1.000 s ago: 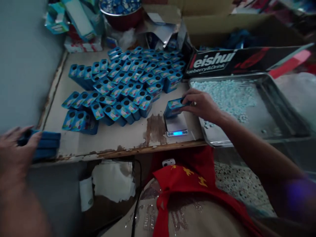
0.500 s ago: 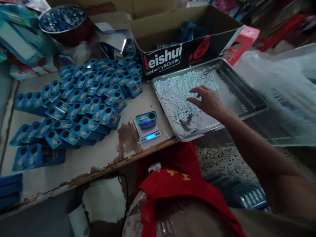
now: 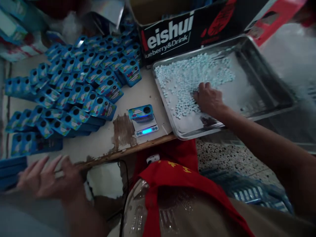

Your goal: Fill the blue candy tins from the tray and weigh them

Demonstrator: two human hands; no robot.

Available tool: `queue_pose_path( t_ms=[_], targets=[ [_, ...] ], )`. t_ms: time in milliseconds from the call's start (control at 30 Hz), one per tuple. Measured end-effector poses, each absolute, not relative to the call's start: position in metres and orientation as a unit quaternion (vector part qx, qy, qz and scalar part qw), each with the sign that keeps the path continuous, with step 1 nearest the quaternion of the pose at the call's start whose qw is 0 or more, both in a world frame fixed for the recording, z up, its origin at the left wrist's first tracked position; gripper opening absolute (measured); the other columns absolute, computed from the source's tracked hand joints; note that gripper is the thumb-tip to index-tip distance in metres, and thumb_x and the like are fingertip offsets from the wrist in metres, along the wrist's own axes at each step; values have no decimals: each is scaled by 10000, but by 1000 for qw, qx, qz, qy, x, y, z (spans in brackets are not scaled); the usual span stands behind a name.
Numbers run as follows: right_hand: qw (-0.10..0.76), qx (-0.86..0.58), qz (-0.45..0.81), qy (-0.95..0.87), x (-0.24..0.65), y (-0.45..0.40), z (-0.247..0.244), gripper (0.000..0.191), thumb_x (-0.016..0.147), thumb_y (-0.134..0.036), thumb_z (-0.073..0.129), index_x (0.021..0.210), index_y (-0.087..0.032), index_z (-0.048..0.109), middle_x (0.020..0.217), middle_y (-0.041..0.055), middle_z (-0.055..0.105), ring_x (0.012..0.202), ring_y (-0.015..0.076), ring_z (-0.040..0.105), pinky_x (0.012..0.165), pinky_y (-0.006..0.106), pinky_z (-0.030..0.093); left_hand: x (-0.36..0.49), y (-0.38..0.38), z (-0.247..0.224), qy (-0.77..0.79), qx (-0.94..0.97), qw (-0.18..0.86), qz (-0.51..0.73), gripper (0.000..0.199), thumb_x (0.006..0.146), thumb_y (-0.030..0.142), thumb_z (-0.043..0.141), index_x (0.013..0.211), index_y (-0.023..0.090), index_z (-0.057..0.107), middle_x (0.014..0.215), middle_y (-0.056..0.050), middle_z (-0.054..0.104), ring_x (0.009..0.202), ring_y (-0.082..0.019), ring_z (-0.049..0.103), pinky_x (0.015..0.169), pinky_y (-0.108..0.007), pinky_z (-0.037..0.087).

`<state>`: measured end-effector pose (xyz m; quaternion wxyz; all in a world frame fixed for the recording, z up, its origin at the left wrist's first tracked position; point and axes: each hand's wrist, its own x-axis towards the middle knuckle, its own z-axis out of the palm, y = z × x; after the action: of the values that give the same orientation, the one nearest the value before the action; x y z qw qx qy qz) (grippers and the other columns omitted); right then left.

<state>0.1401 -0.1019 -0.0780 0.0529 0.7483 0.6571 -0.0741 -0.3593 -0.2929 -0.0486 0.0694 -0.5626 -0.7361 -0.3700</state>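
My right hand (image 3: 209, 100) is down in a shallow metal tray (image 3: 271, 82), its fingers curled together at the edge of a spread of small pale blue pellets (image 3: 192, 75). What its fingertips hold, if anything, is hidden. At the lower left, my left hand (image 3: 49, 177) is blurred, with fingers stretched out and apart beside a stack of blue boxes (image 3: 12, 172). Whether it touches them I cannot tell. Between the hands, a small blue box (image 3: 141, 113) lies on a digital scale (image 3: 145, 128) with a lit display.
Many blue boxes (image 3: 74, 89) stand in tilted rows on the worn table. Behind the tray is a black printed carton (image 3: 170, 39), with a red plastic piece (image 3: 278, 19) to its right. Blue packs (image 3: 249, 192) lie low, beside my red apron (image 3: 170, 177).
My left hand has come into view at the lower left. The right hand has lowered into the pellets and its fingers have curled. The view has tilted down and closer.
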Motion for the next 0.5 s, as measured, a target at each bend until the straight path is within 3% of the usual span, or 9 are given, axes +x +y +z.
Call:
queue_pose_path(
  t_ms=[67,100,200,300,400,500],
  targets=[
    [58,737,-69,670,140,-102,-76,417,1204,-335,482,1475,-54,628,1443,335,678,1043,318,704,811,396,367,-355,-293,-76,-690,-578,182,-396,238,794,366,832,1020,438,819,1278,-99,820,1347,-499,697,1222,-815,433],
    [49,739,-59,669,143,-101,-74,392,1207,-330,491,1454,-71,653,1429,323,695,1015,300,699,804,399,352,-350,-291,-86,-671,-598,202,-388,224,841,365,844,1059,416,828,1269,-106,827,1304,-469,727,1207,-789,474],
    [-57,762,-32,644,153,-94,-67,266,1171,-286,611,1318,-115,752,1305,250,759,944,235,657,820,399,365,-331,-279,-99,-633,-657,199,-357,245,933,383,855,1177,363,831,1246,-90,842,1254,-406,753,1242,-786,443],
    [-219,778,-144,571,158,-86,-60,29,1017,-149,799,1036,-147,778,893,68,715,751,143,549,784,351,399,-315,-268,-102,-628,-695,135,-324,260,994,413,818,1247,354,821,1277,-74,839,1292,-372,745,1313,-746,392],
    [-298,765,-319,474,153,-85,-55,200,935,-11,782,850,-170,695,671,-40,550,600,95,463,676,312,378,-303,-262,-106,-638,-687,72,-341,259,1030,443,785,1267,344,812,1273,-85,838,1293,-363,748,1332,-695,408],
    [-299,766,-346,453,144,-90,-49,256,933,-8,761,785,-185,649,624,-39,528,564,89,462,613,293,368,-292,-261,-107,-636,-684,-1,-358,302,1046,496,773,1288,319,801,1252,-94,841,1264,-352,759,1302,-644,467]
  ],
)
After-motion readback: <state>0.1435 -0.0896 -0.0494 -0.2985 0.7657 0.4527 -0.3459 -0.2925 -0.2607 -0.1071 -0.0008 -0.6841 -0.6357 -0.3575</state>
